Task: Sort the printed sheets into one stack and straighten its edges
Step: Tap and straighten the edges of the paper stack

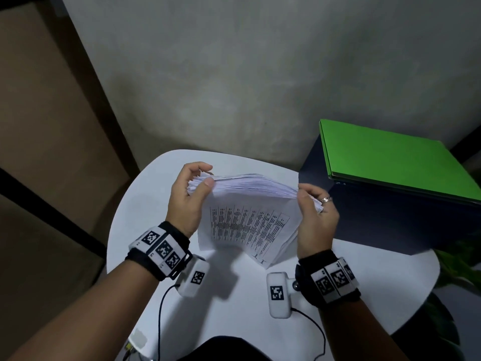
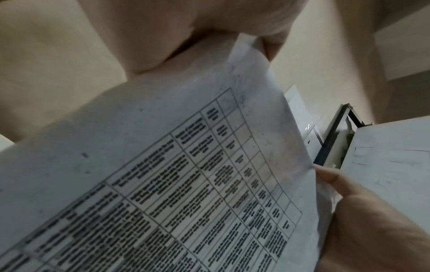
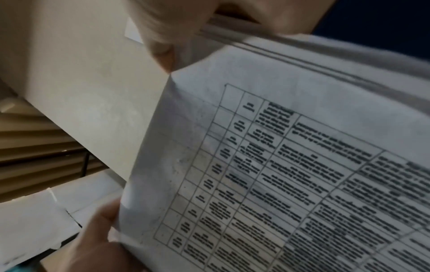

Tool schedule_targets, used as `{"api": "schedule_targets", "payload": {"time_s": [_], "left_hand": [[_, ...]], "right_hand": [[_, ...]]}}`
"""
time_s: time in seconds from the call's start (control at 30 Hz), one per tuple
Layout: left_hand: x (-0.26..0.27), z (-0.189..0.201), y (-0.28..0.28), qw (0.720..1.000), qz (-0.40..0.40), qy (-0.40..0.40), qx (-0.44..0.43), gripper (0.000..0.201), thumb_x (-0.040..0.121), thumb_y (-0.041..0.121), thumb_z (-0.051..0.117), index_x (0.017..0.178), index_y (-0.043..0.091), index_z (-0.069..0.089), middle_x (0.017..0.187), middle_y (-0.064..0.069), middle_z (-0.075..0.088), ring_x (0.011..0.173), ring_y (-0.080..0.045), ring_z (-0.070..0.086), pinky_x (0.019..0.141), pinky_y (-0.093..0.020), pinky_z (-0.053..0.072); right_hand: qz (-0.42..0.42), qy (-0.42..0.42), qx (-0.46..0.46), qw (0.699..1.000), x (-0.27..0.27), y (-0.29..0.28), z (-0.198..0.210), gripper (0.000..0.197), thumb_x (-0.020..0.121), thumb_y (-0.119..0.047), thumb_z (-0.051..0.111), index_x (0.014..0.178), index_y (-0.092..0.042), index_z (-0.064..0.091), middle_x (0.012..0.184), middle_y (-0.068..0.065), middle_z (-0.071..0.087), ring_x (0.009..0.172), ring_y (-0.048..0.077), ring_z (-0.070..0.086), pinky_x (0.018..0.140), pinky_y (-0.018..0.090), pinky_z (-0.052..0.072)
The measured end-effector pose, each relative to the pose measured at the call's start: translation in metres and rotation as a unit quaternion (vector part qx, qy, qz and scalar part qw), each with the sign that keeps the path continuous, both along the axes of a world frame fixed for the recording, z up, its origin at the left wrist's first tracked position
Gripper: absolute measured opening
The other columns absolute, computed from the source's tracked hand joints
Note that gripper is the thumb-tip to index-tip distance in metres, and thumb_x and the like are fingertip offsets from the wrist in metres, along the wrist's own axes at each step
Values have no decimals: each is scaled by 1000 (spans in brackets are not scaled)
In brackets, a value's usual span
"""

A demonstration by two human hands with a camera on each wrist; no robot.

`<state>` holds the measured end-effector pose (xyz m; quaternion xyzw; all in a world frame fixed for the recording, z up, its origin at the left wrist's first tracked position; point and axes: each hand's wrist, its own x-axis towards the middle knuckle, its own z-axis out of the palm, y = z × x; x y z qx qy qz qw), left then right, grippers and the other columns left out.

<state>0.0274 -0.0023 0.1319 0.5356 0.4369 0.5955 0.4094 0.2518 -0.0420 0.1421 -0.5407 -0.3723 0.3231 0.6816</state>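
Sheets (image 1: 250, 225) printed with tables are gathered in one thick bundle, held upright on its long edge over the white table (image 1: 145, 204), its lower edge at or just above the tabletop; contact cannot be told. To the right, a green folder (image 1: 395, 165) lies on a dark box (image 1: 377, 220), well clear. The top edge is fanned and uneven, and the lower right corner shows staggered pages, so the bundle looks collected but not squared.

The left hand (image 1: 186, 201) pinches the upper left corner between thumb and curled fingers; the right hand (image 1: 316, 217) pinches the upper right corner the same way, a ring (image 1: 326, 199) on one finger.

Squaring it well probably calls for loosening both pinches so pages can slide, tapping the bottom edge on the table, then turning the bundle to tap a short edge. A tight grip would likely lock in the offsets.
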Motion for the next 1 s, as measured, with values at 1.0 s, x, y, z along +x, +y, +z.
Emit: {"api": "schedule_targets", "payload": {"time_s": [1.0], "left_hand": [[-4,36,14,995,37,76,-57,15,77,18,79,88,10,72,87,2,71,77,-9,59,78,-24,49]], "right_hand": [[72,-37,-3,997,2,-16,-11,49,74,1,81,114,-17,60,113,16,67,97,14,68,88,25,55]]}}
